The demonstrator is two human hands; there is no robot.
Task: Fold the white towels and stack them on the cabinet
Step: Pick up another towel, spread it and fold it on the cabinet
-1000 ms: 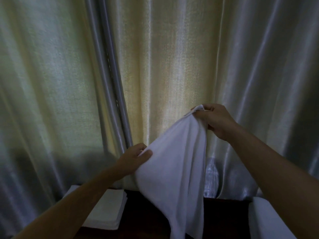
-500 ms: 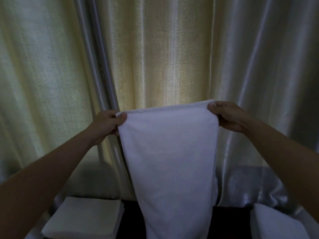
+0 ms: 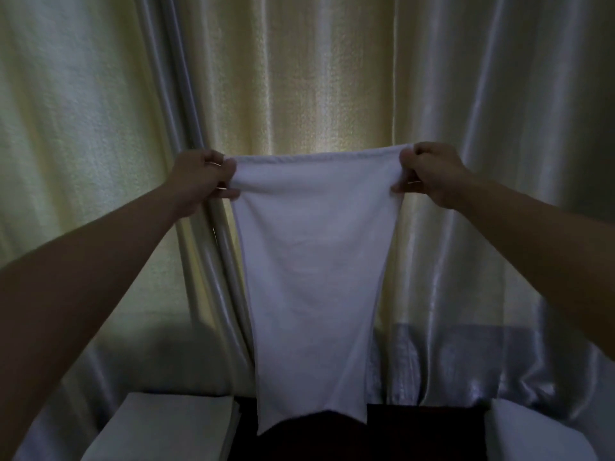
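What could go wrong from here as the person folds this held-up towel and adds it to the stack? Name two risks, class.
1. The left hand and right hand only pinch the towel by its top corners, so a corner may slip.
2. Its hanging lower edge may drag across the dark cabinet top and perhaps nudge the folded stack.

Both hands, left point(image 3: 199, 179) and right point(image 3: 432, 174), raised apart, fingers pinched.

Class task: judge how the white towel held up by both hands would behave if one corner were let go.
The towel looks floppy: it hangs limp and narrows downward. Probably light, since a fingertip grip at each corner carries it. It would likely swing down.
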